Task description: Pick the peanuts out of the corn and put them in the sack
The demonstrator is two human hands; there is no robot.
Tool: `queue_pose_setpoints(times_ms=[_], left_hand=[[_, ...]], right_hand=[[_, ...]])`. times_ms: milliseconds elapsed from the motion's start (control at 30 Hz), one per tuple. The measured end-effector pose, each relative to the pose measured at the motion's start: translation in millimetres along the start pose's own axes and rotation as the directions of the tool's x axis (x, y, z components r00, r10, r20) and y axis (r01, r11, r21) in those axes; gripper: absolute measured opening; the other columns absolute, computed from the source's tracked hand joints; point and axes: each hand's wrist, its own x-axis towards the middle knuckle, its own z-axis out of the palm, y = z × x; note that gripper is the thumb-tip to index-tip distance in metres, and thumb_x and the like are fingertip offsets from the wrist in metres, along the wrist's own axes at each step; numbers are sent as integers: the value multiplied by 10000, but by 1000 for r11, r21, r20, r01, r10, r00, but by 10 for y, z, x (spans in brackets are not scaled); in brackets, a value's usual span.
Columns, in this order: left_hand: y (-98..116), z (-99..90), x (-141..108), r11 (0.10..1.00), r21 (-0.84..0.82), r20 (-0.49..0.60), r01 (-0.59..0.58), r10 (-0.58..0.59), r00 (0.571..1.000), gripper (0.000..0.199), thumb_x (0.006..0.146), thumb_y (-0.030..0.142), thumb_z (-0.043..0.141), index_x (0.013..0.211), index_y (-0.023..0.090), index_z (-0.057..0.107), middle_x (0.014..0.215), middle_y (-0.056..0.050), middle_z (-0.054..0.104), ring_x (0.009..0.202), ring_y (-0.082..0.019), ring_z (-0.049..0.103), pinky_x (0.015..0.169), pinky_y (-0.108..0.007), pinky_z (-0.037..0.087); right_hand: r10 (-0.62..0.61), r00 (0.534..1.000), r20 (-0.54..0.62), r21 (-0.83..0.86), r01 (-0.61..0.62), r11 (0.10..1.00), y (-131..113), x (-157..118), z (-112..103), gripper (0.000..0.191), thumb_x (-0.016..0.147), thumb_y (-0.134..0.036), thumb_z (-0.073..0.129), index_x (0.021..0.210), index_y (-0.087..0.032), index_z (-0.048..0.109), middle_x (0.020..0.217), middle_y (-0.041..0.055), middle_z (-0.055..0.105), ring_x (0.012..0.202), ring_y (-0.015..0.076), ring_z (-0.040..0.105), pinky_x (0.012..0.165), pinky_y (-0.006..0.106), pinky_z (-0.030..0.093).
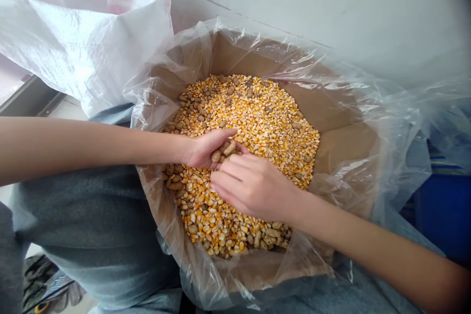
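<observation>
Several unshelled peanuts point(223, 151) lie cupped in the palm of my left hand point(206, 149), which is held palm up over the corn. My right hand point(253, 184) is right beside it, back of the hand up, its fingers curled against the left palm; its fingertips are hidden, so what they pinch does not show. Beneath both hands spread loose yellow corn kernels point(272, 122), with more peanuts scattered on top and gathered at the left and near edges. They fill a cardboard box point(342, 157) lined with clear plastic.
The clear plastic liner point(221, 274) folds out over the box rim on all sides. A white woven sack point(121, 44) stands at the upper left. My jeans-clad leg point(99, 225) is against the box's left side. A pale wall point(294, 0) rises behind; something blue point(441, 206) is at right.
</observation>
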Motion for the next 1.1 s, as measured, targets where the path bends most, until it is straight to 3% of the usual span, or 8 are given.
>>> queue_pose_setpoints(times_ms=[100,200,633,767,867,967,1100], left_hand=[[6,-12,-4,998,61,34,-9,7,999,418,811,421,231,762,131,528,603,-31,537,551,-103,491,533,-209,388],[12,-9,-18,996,86,46,-18,14,999,431,813,429,214,770,128,520,607,-32,528,546,-99,486,529,-206,384],[15,6,-23,992,127,33,-26,22,999,433,817,422,193,751,132,508,606,-29,522,540,-97,485,525,-202,378],[8,0,-14,993,113,30,-21,18,999,424,812,423,210,742,136,514,600,-26,526,541,-99,484,540,-211,384],[3,16,-9,997,76,15,-8,7,1000,400,804,424,243,701,143,509,581,-21,526,547,-110,487,545,-225,394],[2,37,-5,999,45,-3,-15,15,1000,380,803,417,269,626,149,473,533,-9,508,520,-109,475,537,-234,403],[7,43,-6,998,47,5,-37,37,999,385,823,378,245,584,152,444,507,-3,499,510,-100,483,528,-228,411]], right_hand=[[-79,985,150,135,59,989,-130,0,83,201,825,-261,354,764,-168,521,694,7,547,647,124,474,577,265,343],[-92,967,238,139,59,988,-231,-1,190,149,813,-208,383,773,-162,518,707,11,559,666,131,499,541,258,341],[-26,954,298,69,6,998,-228,-4,210,67,770,-141,444,771,-157,509,705,10,560,636,145,523,468,257,331],[-30,977,210,70,16,997,-200,6,103,119,791,-153,410,749,-162,520,681,6,554,615,130,513,484,255,330],[75,996,58,57,-78,995,-87,19,-33,192,827,-215,363,787,-162,543,699,12,563,656,116,515,573,251,358],[209,976,-58,23,-208,978,62,15,-108,238,842,-259,340,833,-161,557,728,19,577,692,113,519,635,245,369],[278,956,-92,-39,-283,958,187,-29,-68,258,850,-256,317,885,-165,555,753,26,577,713,119,519,648,248,375]])
